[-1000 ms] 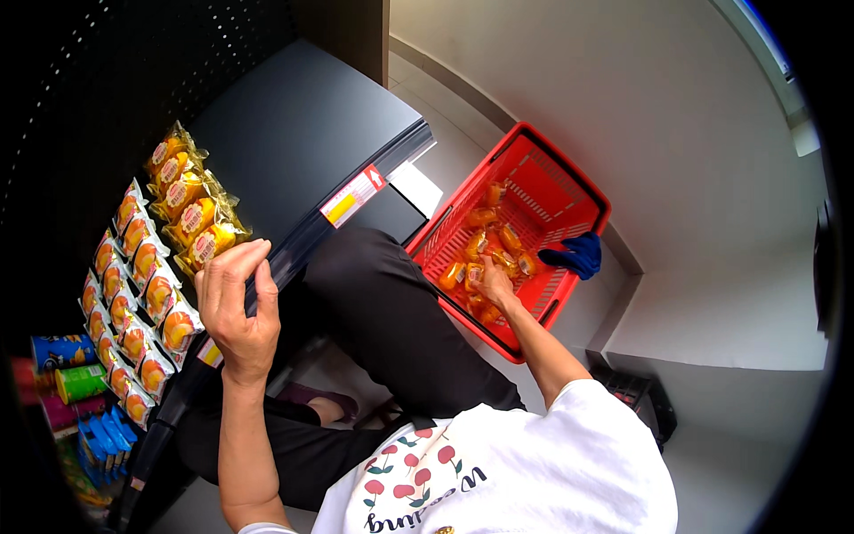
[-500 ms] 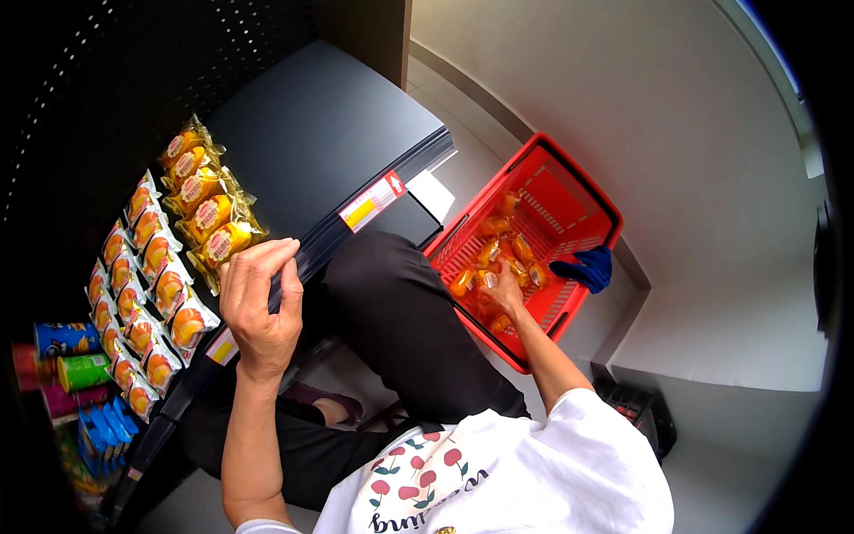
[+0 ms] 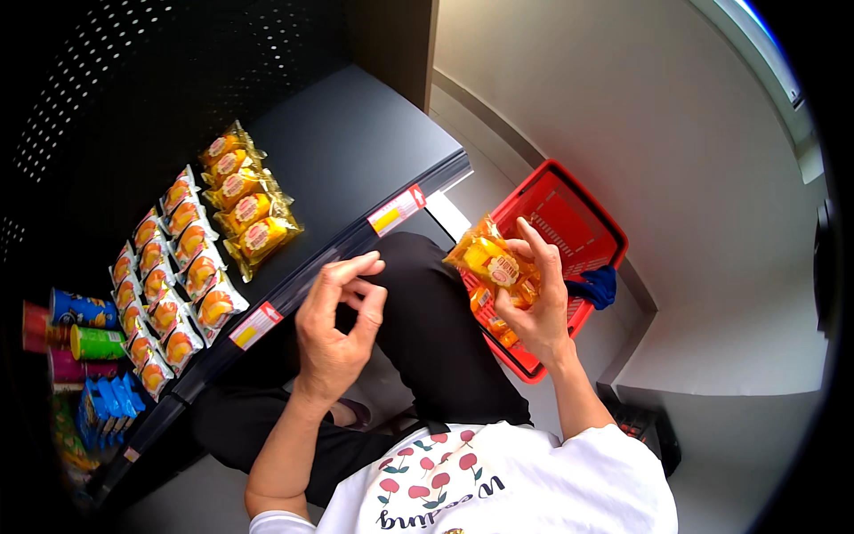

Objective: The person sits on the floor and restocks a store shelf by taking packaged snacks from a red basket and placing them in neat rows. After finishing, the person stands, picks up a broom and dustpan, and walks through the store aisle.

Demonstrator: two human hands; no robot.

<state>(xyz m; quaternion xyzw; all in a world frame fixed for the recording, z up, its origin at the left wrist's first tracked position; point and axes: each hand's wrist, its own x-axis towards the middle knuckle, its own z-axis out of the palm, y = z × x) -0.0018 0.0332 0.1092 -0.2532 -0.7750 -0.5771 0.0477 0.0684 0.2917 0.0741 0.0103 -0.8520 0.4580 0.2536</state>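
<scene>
Right hand (image 3: 543,322) closed on wrapped cake (image 3: 489,262), thumb and fingers pinching; red basket (image 3: 569,209) below grip. Left hand (image 3: 334,349) empty, curled, thumb and fingertips slightly apart; cake row (image 3: 240,184) on shelf (image 3: 360,129) to its left.

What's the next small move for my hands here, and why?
Perhaps pass the yellow packet from your right hand to your left hand: the right holds it near the red basket; the left looks empty and is nearer the shelf holding similar packets.
</scene>
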